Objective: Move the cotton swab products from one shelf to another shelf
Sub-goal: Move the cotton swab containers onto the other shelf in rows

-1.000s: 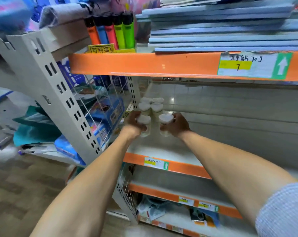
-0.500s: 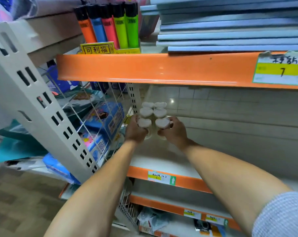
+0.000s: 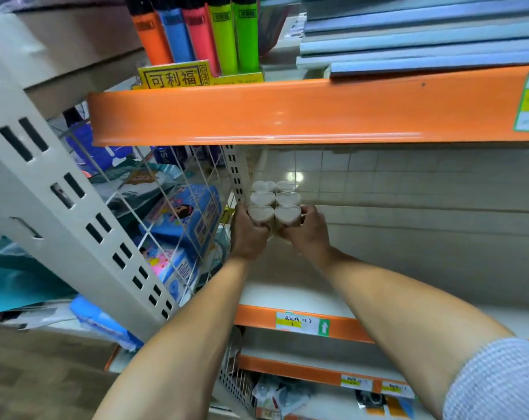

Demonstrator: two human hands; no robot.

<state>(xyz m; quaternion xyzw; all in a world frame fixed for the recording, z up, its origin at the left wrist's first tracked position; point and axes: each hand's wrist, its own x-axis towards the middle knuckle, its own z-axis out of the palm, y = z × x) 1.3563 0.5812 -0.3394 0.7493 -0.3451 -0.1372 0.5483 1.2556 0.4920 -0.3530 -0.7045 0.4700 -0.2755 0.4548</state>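
Two bare forearms end in the left hand (image 3: 247, 237) and the right hand (image 3: 307, 234), with no rings, watch or gloves to be seen. Below the orange shelf edge (image 3: 287, 113), at the lower right corner, the right arm wears a sleeve (image 3: 496, 383) of pale blue-and-white fine-checked cloth.

A white shelf (image 3: 287, 295) with an orange front lip, set beneath an orange-edged upper shelf (image 3: 287, 113), carries 6 heart-lidded cotton swab jars (image 3: 274, 199) in 2 columns of 3, tucked into its back left corner beside the perforated upright post (image 3: 237, 177). The front 2 jars, nearest the lip, are gripped by the left hand (image 3: 248, 234) and right hand (image 3: 307, 233). On the upper shelf, directly above the jars, stand 5 coloured lighters (image 3: 196, 34) in a yellow display tray, with flat blue-grey packs (image 3: 424, 34) stacked to their right.
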